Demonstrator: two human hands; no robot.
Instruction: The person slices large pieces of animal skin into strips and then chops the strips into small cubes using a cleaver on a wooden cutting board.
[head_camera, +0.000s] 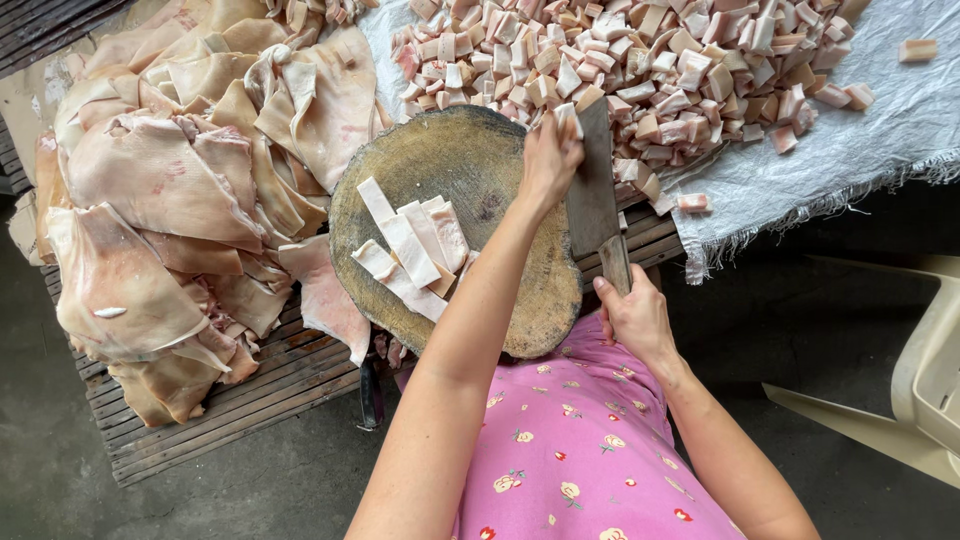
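- At the far edge of the round wooden chopping block: left hand closed over cut pieces at the cleaver, beside the heap of diced fat cubes.
- Nearer the body: right hand wrapped tight round the cleaver handle, blade lying lengthwise away from the body.
- Left of both hands, on the block: pale fat strips, long axes slanting; left hand nearer.
- Farther left: pile of uncut skin sheets.

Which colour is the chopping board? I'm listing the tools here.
The chopping board is a worn greenish-brown, seen from the head view.
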